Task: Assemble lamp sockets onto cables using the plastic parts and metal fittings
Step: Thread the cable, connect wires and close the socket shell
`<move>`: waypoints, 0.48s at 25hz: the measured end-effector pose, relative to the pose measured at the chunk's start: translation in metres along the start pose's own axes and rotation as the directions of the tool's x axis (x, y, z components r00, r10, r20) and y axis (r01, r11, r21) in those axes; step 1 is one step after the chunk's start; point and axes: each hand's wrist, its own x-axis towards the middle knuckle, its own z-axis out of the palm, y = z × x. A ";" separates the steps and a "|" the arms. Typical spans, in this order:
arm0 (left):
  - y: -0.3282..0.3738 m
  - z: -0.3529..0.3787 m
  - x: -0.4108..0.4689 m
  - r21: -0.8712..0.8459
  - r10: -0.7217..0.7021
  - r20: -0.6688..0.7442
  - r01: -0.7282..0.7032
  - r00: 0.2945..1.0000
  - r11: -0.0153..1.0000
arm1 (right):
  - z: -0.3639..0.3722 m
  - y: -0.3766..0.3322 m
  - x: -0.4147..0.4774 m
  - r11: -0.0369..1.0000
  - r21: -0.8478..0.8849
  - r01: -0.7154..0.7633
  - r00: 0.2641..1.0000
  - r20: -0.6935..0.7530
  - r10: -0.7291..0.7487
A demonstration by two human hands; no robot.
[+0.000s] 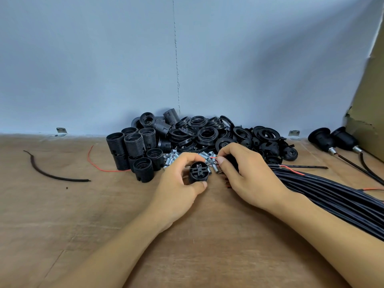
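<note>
While your left hand (180,183) gripped a black socket insert (198,173), thumb underneath and fingers curled over the far side, its slotted terminal face was turned toward you, low over the wooden table (83,225). Your right hand (247,169), just beside it, pinched a thin red wire (213,157) between thumb and forefinger. The wire's tip lay near the insert's upper rim, but I could not tell whether it touched. A bundle of black cables (332,192) ran from under your right wrist off to the right edge.

Small metal fittings (172,159) lay scattered behind both hands. Beyond them threaded shells (135,148) stood and lay in a heap on the left, with flat rings (205,132) piled beside them against the wall. Two finished sockets (324,138) on cables lay far right, near a cardboard box (369,100). A black cable scrap (47,173) and a loose red strand (93,161) lay to the left.
</note>
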 end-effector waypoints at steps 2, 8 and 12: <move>0.000 0.002 0.000 0.034 0.057 -0.009 -0.056 0.998 0.998 | -0.001 0.000 0.001 0.999 0.031 0.010 1.000 -0.009 -0.010; -0.003 0.002 -0.001 0.117 0.141 -0.013 -0.138 0.990 0.983 | -0.002 -0.001 0.002 0.998 0.028 0.050 0.998 0.037 -0.051; -0.001 0.003 -0.002 0.188 0.189 -0.025 -0.181 0.982 0.965 | -0.002 -0.001 0.001 0.998 0.053 0.038 0.999 0.033 -0.040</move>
